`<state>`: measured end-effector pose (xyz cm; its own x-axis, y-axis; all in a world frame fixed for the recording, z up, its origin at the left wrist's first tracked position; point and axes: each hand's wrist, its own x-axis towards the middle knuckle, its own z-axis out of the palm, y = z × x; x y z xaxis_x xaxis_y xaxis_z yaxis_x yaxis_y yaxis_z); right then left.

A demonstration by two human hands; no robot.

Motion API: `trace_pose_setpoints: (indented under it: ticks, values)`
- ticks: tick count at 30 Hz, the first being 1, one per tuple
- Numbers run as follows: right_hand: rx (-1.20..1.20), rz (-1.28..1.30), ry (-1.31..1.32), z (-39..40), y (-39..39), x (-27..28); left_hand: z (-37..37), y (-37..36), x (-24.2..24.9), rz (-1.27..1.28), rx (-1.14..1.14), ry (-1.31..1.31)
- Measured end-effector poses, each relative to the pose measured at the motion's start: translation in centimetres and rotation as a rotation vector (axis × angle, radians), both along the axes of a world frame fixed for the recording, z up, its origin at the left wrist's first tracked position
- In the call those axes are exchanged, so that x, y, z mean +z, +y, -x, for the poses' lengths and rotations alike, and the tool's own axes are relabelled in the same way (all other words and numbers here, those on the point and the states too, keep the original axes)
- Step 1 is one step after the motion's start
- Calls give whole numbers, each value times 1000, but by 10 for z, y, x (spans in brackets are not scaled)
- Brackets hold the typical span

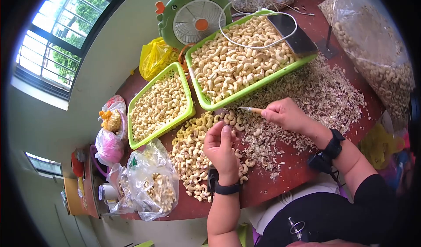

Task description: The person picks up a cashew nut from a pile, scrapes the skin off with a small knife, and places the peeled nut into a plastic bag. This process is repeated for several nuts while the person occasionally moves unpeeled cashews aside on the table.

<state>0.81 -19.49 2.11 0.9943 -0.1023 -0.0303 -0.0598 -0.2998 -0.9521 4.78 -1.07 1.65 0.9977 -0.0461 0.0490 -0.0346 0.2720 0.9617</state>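
My right hand (287, 115) grips a small knife (252, 110) by its light wooden handle, the short blade pointing left. Just left of the blade, my left hand (221, 148) is raised over the cashews with its fingers curled and thumb up. Whatever its fingers may hold is hidden. Beneath and left of that hand spreads a pile of loose cashews (188, 152), some yellower than others. Under my right hand lies a wide heap of peeled skin flakes (302, 137). Wristbands circle both of my wrists.
A large green basket (245, 90) of cashews bears a phone (288, 34) with a white cable. A smaller green basket (193, 109) holds more cashews. Around them stand a green fan (199, 21), a yellow bag (155, 58), a clear bag (153, 185) and a big sack (372, 49).
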Motion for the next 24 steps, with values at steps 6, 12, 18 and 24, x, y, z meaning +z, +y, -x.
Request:
trace_pose_setpoints:
  ticks: [6,12,18,24]
  values:
    - [-36,15,0,-2,-2,-5,7,-8,-7,-693,-293,-463]
    - [-44,87,-26,-2,-2,-5,20,-19,-16,-1041,-304,-661]
    - [-33,71,-15,0,2,-6,13,-20,-22,-885,-250,-560]
    - [33,100,-4,1,6,-10,15,-19,-21,-1056,-295,-684]
